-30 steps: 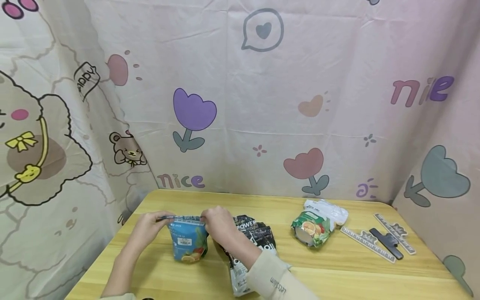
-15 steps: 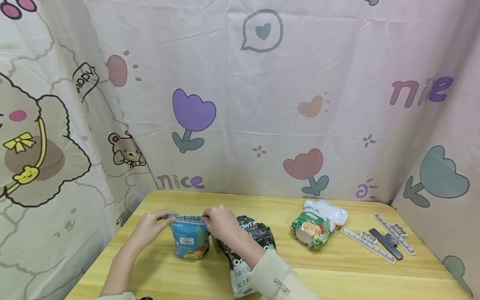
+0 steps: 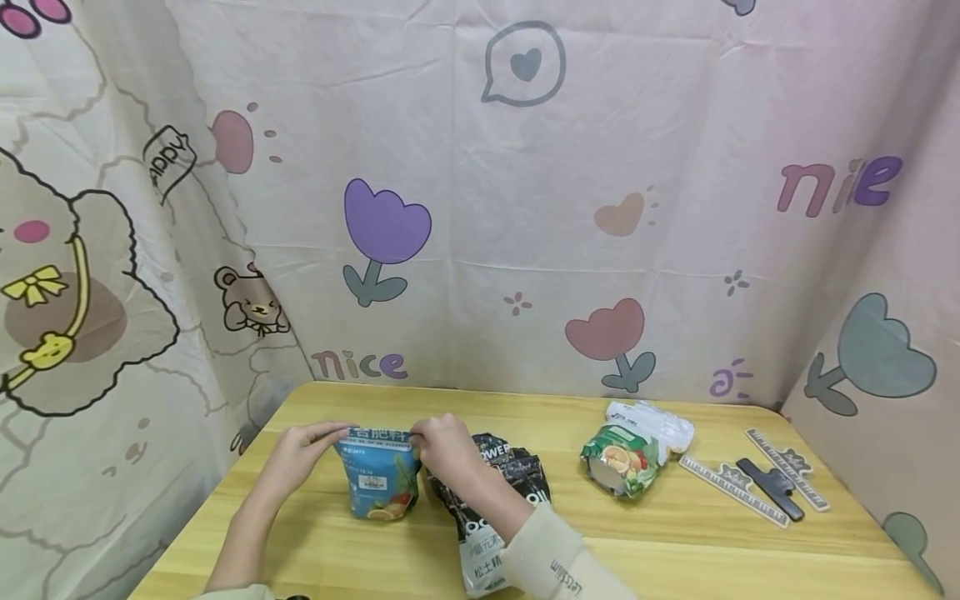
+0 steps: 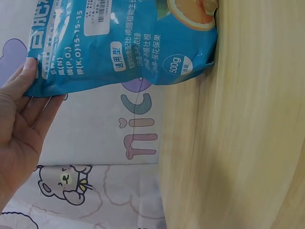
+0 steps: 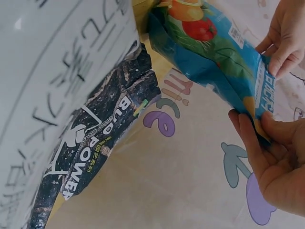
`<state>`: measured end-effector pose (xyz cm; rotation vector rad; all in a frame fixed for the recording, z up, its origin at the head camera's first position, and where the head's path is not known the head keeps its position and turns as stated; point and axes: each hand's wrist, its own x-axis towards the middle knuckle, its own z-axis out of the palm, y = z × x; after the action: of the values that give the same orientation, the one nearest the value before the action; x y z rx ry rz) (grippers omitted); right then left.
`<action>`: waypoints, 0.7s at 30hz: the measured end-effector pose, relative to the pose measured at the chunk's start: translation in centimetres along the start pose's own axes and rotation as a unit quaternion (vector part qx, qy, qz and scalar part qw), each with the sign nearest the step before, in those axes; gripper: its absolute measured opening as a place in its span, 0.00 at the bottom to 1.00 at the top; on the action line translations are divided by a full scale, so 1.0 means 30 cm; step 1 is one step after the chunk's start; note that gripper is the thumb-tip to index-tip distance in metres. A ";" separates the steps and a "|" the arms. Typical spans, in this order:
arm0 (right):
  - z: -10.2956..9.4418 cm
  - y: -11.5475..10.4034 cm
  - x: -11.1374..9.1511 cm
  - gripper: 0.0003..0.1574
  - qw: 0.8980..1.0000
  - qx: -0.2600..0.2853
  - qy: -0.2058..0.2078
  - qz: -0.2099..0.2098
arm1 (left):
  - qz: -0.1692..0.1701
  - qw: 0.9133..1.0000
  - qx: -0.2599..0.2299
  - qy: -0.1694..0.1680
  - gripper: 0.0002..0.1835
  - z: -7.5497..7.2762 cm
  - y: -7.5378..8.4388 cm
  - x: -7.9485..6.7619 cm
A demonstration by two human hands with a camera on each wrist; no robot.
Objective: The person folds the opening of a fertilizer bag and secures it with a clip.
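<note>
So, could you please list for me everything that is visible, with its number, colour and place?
Table: one, yellow, under the bags.
Cloth: number unclear, pale with printed pictures, behind and beside the table.
Blue bag: one, blue, left part of the table.
Black bag: one, perhaps two overlapping, black and white, right of the blue bag.
Green bag: one, green and white, right half of the table.
White clips: two, white, right end of the table.
Black clip: one, black, between the white clips.
Unidentified item: one, dark, bottom edge, mostly cut off.
Sleeves: two, cream, bottom edge.
Hands: two, bare, both pinching the blue bag's top edge.
</note>
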<state>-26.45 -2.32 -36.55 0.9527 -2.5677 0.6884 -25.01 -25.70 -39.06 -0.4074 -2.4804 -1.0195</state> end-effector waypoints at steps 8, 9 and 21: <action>0.002 0.000 0.001 0.07 1.000 -0.011 0.003 -0.005 | 0.012 0.999 0.052 -0.004 0.09 0.004 0.044 0.002; 0.002 -0.001 0.002 0.07 1.000 -0.015 0.004 -0.007 | 0.014 0.998 0.060 -0.012 0.09 0.004 0.055 0.003; 0.047 -0.036 0.027 0.09 0.997 -0.073 0.030 -0.025 | 0.047 0.992 0.104 -0.052 0.07 0.046 0.137 0.033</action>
<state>-26.49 -4.21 -37.00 0.9299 -2.4938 0.5010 -24.52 -21.77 -37.01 -0.5164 -2.6004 -0.7112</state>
